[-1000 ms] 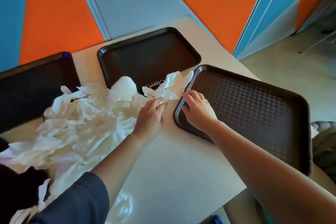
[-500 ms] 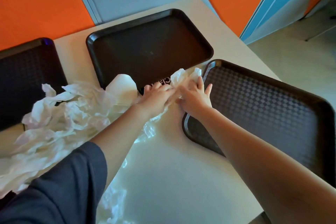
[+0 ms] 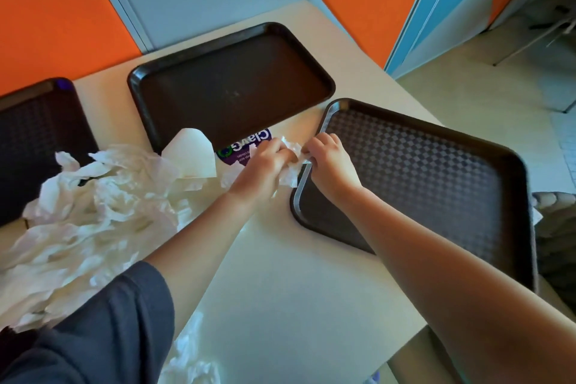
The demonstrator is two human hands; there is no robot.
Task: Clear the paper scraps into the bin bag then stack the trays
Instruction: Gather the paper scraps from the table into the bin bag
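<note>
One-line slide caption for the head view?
Both hands gather a paper scrap between two brown trays.

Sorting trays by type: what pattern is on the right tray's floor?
A diamond checker texture on the dark brown right tray, in the head view.

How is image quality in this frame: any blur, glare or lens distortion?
Head view: wide-angle lens bends the wall panels and table edges; glare streaks the right tray rim beside the right hand; left hand and scraps look soft, the white paper nearly blown out.
</note>
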